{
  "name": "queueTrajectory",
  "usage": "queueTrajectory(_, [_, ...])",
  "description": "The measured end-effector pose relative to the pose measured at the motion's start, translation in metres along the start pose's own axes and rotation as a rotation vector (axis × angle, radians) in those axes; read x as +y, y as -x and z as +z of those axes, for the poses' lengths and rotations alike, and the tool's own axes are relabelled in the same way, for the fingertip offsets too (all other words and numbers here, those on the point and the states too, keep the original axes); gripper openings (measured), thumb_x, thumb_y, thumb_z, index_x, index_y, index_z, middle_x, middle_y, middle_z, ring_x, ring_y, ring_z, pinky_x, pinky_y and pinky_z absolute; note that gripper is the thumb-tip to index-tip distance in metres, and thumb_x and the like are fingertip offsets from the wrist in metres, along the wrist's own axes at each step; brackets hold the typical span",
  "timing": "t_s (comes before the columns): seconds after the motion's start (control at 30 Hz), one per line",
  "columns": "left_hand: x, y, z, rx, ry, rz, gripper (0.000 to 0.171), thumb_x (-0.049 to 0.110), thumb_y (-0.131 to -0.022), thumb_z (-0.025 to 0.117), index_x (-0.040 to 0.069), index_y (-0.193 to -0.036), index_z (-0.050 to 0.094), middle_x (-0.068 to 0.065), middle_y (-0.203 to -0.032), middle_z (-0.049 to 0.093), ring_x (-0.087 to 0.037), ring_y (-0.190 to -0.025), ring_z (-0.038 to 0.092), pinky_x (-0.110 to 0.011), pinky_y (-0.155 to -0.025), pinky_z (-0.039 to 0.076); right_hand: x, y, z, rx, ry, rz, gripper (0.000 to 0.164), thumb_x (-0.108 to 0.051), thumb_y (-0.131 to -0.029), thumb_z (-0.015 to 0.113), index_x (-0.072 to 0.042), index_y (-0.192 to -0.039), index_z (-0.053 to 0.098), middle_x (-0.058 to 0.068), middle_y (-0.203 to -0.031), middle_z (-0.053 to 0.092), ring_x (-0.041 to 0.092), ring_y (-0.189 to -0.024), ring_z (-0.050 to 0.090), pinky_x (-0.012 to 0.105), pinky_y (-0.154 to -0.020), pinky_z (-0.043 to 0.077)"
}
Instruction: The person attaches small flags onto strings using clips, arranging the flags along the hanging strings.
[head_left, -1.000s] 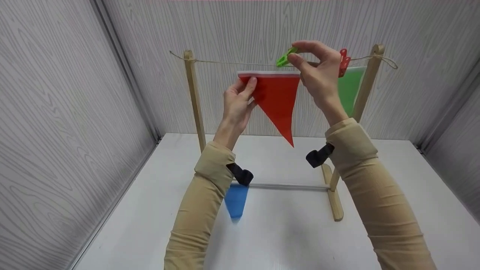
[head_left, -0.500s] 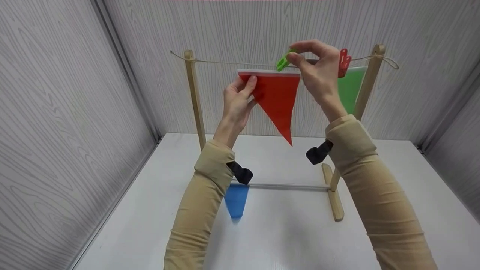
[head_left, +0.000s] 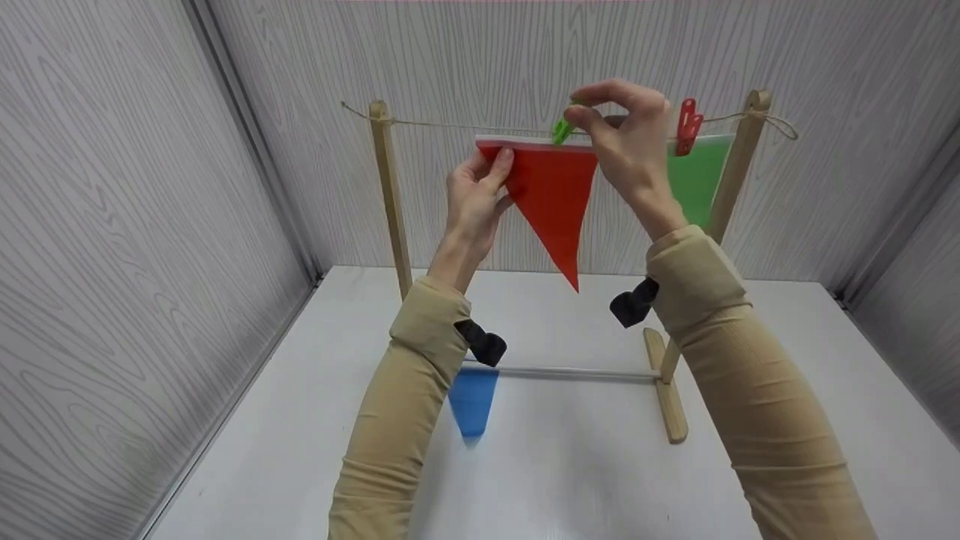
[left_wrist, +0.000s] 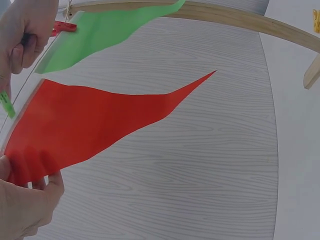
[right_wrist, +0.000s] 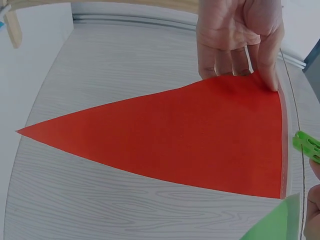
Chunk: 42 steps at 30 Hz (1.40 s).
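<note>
My left hand (head_left: 472, 195) pinches the upper left corner of a red triangular pennant (head_left: 551, 187), thumb in front and fingers behind. The pennant hangs point down, its white top edge just below a thin string (head_left: 442, 126). Between thumb and index finger, my right hand (head_left: 630, 142) holds a green clothespin (head_left: 561, 130). In the right wrist view the tip of the green clothespin (right_wrist: 300, 141) is at the string, beside the white edge; whether it grips the edge I cannot tell. Right of my right hand, a red clothespin (head_left: 688, 129) holds a green pennant (head_left: 697, 184) on the string.
The string runs between a left wooden post (head_left: 390, 195) and a right wooden post (head_left: 735, 172). A crossbar (head_left: 577, 373) joins them low down. On the white table lies a blue pennant (head_left: 473, 405), partly hidden by my left sleeve. A yellow clothespin (left_wrist: 316, 21) shows in the left wrist view.
My right hand has moved slightly left, and the green clothespin has tipped downward to the pennant's top edge. The red pennant has risen a little toward the string.
</note>
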<state>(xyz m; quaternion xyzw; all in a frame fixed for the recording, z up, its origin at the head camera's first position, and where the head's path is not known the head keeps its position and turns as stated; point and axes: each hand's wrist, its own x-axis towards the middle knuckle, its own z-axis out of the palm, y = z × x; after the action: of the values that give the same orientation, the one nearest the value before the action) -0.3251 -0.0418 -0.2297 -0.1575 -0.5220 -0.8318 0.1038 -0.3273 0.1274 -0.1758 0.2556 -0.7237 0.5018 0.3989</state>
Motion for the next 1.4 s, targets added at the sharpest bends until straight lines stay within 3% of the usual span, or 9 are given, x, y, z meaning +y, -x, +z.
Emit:
queueTrajectory(0.37, [-0.001, 0.000, 0.006, -0.002, 0.025, -0.011, 0.030, 0.010, -0.100, 0.058, -0.002, -0.128, 0.061, -0.007, -0.112, 0.063, -0.020, -0.108, 0.062, -0.052, -0.106, 0.051, -0.003, -0.001, 0.001, -0.054, 0.065, 0.007, 0.015, -0.008, -0.092, 0.073, 0.003, -0.101, 0.077, 0.014, -0.101, 0.076, 0.000, -0.083, 0.070, 0.015, -0.077, 0.057])
queueTrajectory(0.53, [-0.001, 0.000, 0.007, -0.007, 0.019, -0.014, 0.031, 0.010, -0.101, 0.058, -0.002, -0.129, 0.061, -0.007, -0.113, 0.063, -0.019, -0.108, 0.062, -0.053, -0.109, 0.049, -0.006, -0.001, 0.001, -0.080, 0.088, 0.040, 0.015, -0.010, -0.091, 0.074, 0.001, -0.100, 0.078, 0.016, -0.101, 0.077, -0.007, -0.079, 0.067, 0.011, -0.074, 0.055])
queueTrajectory(0.7, [-0.001, -0.001, 0.008, -0.016, 0.016, -0.011, 0.030, 0.010, -0.101, 0.057, -0.003, -0.129, 0.060, -0.007, -0.114, 0.063, -0.018, -0.109, 0.062, -0.054, -0.111, 0.046, -0.006, -0.001, -0.001, -0.096, 0.107, 0.014, 0.016, -0.011, -0.092, 0.073, 0.001, -0.101, 0.078, 0.017, -0.101, 0.077, -0.011, -0.077, 0.061, 0.007, -0.071, 0.052])
queueTrajectory(1.1, [-0.002, -0.001, 0.011, -0.023, 0.029, -0.001, 0.032, 0.010, -0.101, 0.057, -0.001, -0.131, 0.059, -0.009, -0.116, 0.064, -0.021, -0.113, 0.062, -0.053, -0.111, 0.047, -0.005, 0.000, -0.006, -0.159, 0.141, 0.020, 0.020, -0.013, -0.095, 0.070, 0.000, -0.109, 0.076, 0.014, -0.108, 0.075, 0.013, -0.094, 0.069, 0.015, -0.081, 0.057])
queueTrajectory(1.4, [-0.002, -0.001, 0.011, -0.007, 0.040, -0.016, 0.030, 0.010, -0.101, 0.058, -0.001, -0.128, 0.061, -0.006, -0.111, 0.063, -0.020, -0.110, 0.061, -0.051, -0.109, 0.049, -0.005, 0.000, -0.008, -0.220, 0.078, 0.060, 0.023, -0.010, -0.095, 0.070, -0.001, -0.115, 0.074, 0.016, -0.112, 0.073, 0.026, -0.100, 0.074, 0.024, -0.086, 0.060])
